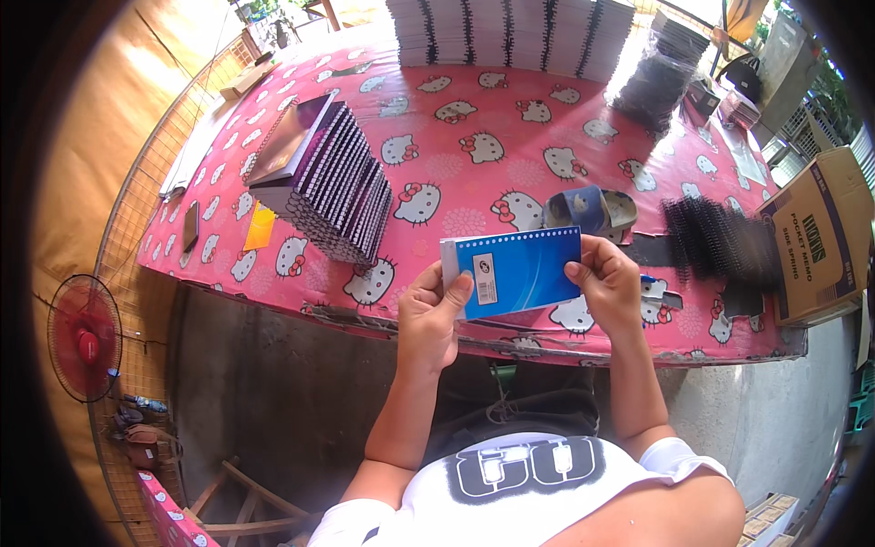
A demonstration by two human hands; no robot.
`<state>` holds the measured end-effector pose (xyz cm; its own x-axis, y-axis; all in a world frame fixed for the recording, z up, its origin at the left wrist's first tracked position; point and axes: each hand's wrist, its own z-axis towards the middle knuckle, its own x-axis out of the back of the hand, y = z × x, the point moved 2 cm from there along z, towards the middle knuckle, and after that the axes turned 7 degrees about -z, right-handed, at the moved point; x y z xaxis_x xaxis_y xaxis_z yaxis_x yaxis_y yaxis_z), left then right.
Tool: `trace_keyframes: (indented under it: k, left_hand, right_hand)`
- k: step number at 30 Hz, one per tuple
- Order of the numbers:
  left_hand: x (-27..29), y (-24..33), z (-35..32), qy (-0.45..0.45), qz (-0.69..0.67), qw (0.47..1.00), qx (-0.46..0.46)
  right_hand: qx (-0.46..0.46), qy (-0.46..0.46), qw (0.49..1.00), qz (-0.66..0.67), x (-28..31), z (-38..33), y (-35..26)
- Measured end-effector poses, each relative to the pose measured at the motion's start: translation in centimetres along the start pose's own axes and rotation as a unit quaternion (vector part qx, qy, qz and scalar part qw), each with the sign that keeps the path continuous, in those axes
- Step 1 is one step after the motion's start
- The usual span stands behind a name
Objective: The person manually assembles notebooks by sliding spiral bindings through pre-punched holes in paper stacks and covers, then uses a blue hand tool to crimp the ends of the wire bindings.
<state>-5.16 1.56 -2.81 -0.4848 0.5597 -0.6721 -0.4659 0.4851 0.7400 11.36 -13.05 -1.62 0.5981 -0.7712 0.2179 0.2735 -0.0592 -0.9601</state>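
At the centre of the frame, over the near part of the pink worktop [437,132], a small blue booklet [530,273] is held up between two hands. The left hand [430,310] has its fingers closed on the booklet's left side, the thumb lying on the front next to a white label [485,278]; the right hand [609,283] pinches the right edge, thumb in front and fingers bent behind, with only the booklet between them. A row of punched holes runs along the booklet's upper edge, which slants up toward the right. Left of centre stands a pile of purple-covered spiral notebooks [342,187], with a yellow card [260,228] just beside it. Toward the right, black spiral coils [720,242] lie heaped near a brown cardboard box [820,242]. Along the top stand white, black-bound paper stacks [524,38], with a plastic-wrapped dark bundle [652,82] near them at the upper right
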Motion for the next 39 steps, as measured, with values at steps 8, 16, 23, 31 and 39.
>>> trace_keyframes:
  k: [8, 16, 23, 31, 39]
  left_hand:
    - [-0.4, 0.0, 0.2, 0.014, -0.054, 0.997, 0.048]
    - [-1.2, -0.5, -0.5, 0.014, -0.079, 0.996, 0.038]
    - [-1.0, -0.5, -0.9, -0.019, -0.098, 0.993, 0.059]
    - [-1.4, -0.9, -0.8, 0.001, -0.079, 0.996, 0.038]
    - [-0.9, 0.1, -0.6, 0.005, 0.028, 0.999, -0.025]
  right_hand:
    - [0.052, 0.059, 0.992, -0.1, -0.1, 0.6, 0.2]
    - [0.354, -0.065, 0.883, -0.302, -3.4, -2.7, -6.1]
    - [0.373, -0.145, 0.869, -0.29, -3.1, -1.8, -6.0]
    - [0.286, -0.096, 0.928, -0.219, -3.0, -1.5, -5.1]
    - [0.171, 0.252, 0.948, -0.088, 3.3, 1.5, -4.2]
